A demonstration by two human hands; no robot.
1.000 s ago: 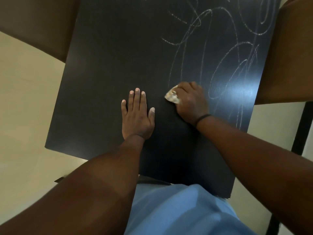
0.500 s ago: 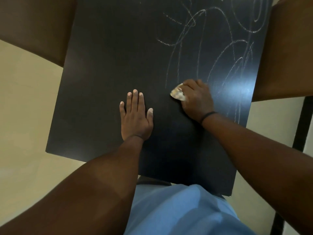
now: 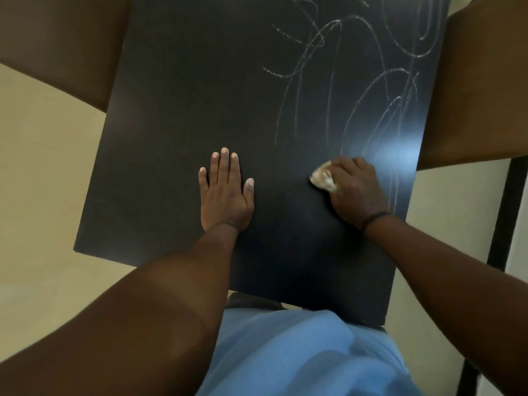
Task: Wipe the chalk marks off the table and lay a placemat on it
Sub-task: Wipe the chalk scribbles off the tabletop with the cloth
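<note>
A black square table (image 3: 177,110) fills the view. White chalk marks (image 3: 371,81) loop over its far right part; the left and near parts look bare. My right hand (image 3: 354,190) presses a small crumpled pale cloth (image 3: 323,178) onto the table at the lower edge of the scribbles. My left hand (image 3: 225,192) lies flat on the table, fingers together and extended, to the left of the cloth. No placemat is in view.
Brown chair seats or surfaces sit at the table's left (image 3: 57,41) and right (image 3: 480,90). A black metal frame leg (image 3: 505,212) stands at the right. The floor is pale cream. My blue clothing (image 3: 300,355) is at the near table edge.
My right hand has slid the cloth to the right across the table, away from my left hand. The left hand has stayed flat in place.
</note>
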